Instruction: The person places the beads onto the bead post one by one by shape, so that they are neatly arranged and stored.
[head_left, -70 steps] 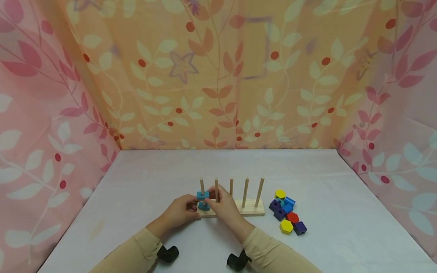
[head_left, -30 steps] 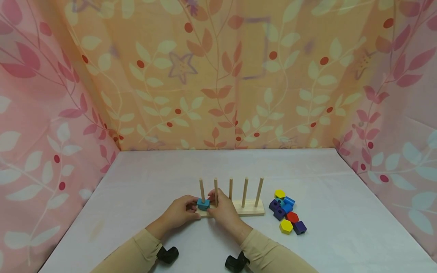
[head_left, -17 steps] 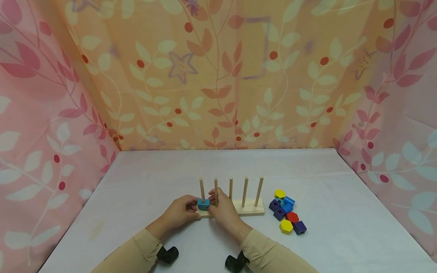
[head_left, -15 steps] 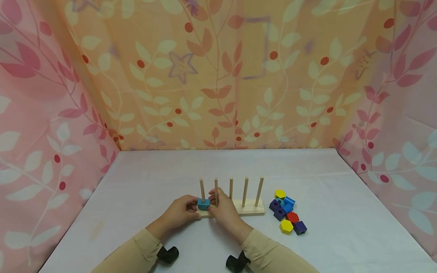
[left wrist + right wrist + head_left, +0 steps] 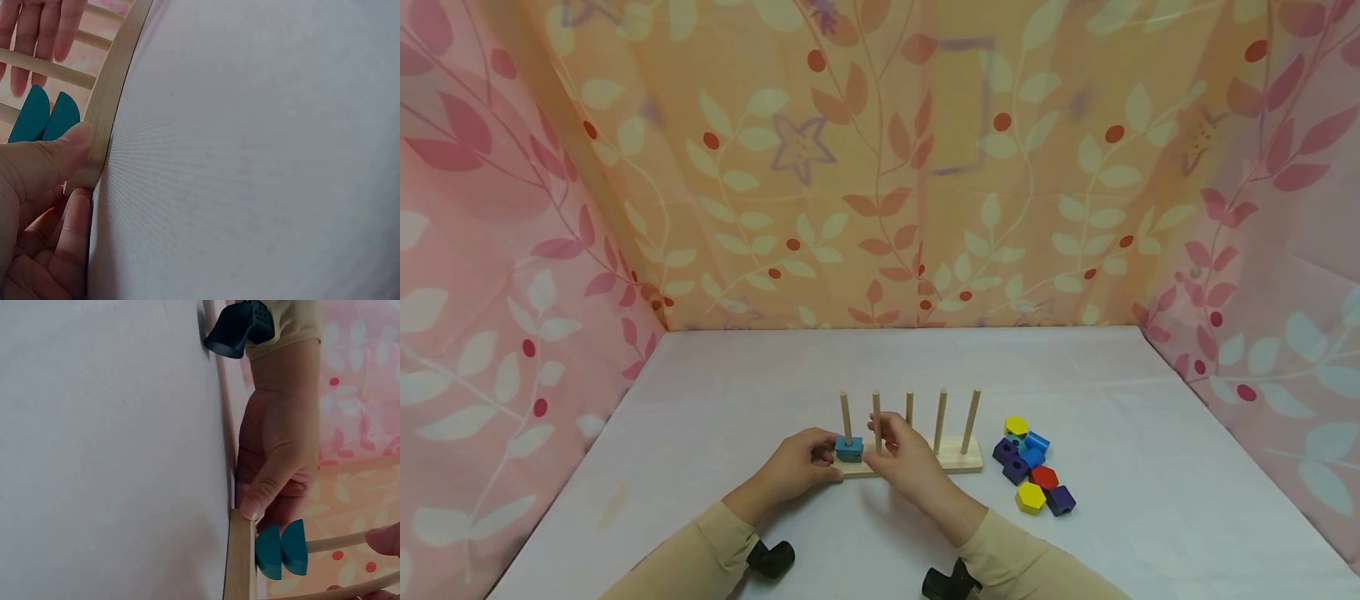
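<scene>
A wooden base [image 5: 962, 465] with several upright pegs stands on the table. Two teal half-round blocks [image 5: 31, 119] [image 5: 294, 547] sit one above the other on its leftmost peg, low against the base; from the head they look like one teal block [image 5: 849, 451]. My left hand [image 5: 793, 468] grips the left end of the base, thumb on its edge in the left wrist view. My right hand [image 5: 913, 462] is just right of the teal blocks, around the second peg, fingers spread and holding nothing; in the left wrist view its fingers [image 5: 47, 31] hang loose.
Right of the base lies a loose pile of blocks: yellow hexagons [image 5: 1031, 498], a red one [image 5: 1043, 477], purple ones [image 5: 1061, 500] and blue ones [image 5: 1037, 442]. The white table [image 5: 737, 375] ends at patterned curtains [image 5: 880, 208]. Black devices [image 5: 772, 559] are strapped at both wrists.
The upper teal block has slid down the leftmost peg onto the lower one. My right hand has let go of it and drawn slightly right. My left hand keeps its place.
</scene>
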### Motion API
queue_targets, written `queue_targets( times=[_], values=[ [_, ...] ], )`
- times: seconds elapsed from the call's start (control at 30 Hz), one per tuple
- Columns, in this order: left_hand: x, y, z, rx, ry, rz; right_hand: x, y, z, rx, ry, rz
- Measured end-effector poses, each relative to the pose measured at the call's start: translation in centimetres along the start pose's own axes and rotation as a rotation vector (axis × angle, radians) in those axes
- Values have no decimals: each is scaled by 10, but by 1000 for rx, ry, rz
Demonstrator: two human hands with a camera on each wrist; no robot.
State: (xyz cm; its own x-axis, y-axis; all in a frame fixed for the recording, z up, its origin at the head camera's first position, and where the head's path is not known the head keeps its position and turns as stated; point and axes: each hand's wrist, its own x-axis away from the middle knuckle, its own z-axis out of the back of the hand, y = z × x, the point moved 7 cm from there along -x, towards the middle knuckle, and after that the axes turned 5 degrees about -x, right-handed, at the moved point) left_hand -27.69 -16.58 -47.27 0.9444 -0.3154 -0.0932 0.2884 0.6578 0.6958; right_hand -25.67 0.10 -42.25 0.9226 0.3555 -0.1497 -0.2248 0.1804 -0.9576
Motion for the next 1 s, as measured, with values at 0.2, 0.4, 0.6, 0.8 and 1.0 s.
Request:
queue_targets(
  times=[0.2, 0.4, 0.6, 0.8, 1.0],
  values=[
    [-1, 0, 1, -15, 0, 19, 8, -10, 12, -31, -50, -11],
    [-1, 2, 2, -20, -4, 20, 13, -13, 31, -3, -88, -8],
    [-1, 3, 2, -10, -5, 25, 18, -6, 67, 43, -87, -77],
    [0, 3, 2, -21, -2, 34, 25, -4, 112, 104, -68, -120],
    [0, 1, 1, -18, -4, 29, 25, 6, 156, 206, -48, -134]
  ],
)
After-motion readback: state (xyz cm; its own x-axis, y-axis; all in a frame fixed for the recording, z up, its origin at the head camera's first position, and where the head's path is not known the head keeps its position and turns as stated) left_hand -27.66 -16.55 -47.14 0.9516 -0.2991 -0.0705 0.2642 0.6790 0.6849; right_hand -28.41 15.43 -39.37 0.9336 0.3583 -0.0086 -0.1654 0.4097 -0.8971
